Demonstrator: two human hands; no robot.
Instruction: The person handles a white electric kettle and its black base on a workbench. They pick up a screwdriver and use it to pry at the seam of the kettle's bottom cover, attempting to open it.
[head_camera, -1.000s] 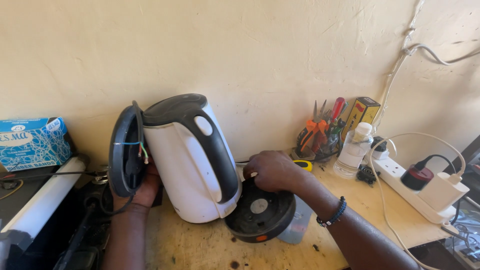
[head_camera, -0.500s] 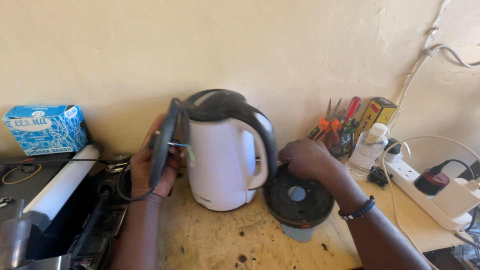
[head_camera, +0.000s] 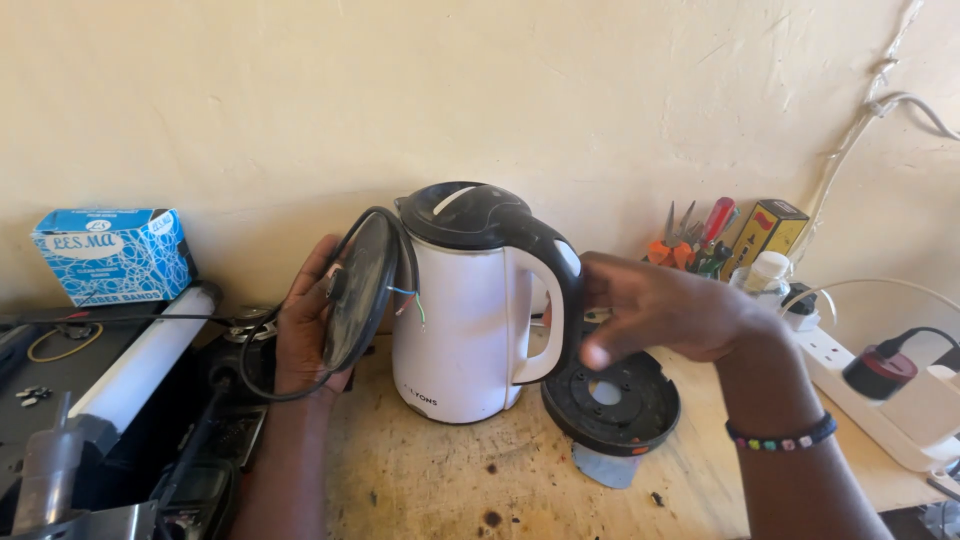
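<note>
Repair workshop: stained bench (head_camera: 480, 490), screwdrivers (pliers too) (head_camera: 700, 235), opened kettle (head_camera: 470, 300), power strip (head_camera: 900, 400).

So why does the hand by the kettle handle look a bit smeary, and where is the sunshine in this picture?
In the head view, the right hand is slightly blurred at the fingertips, while the white kettle and the left hand look sharp; bright sunlight falls on the wall at the right, around the white cable; the dark workbench corner at lower left sits in shade.

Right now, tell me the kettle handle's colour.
Black, on the white kettle; the head view shows the handle best.
</note>
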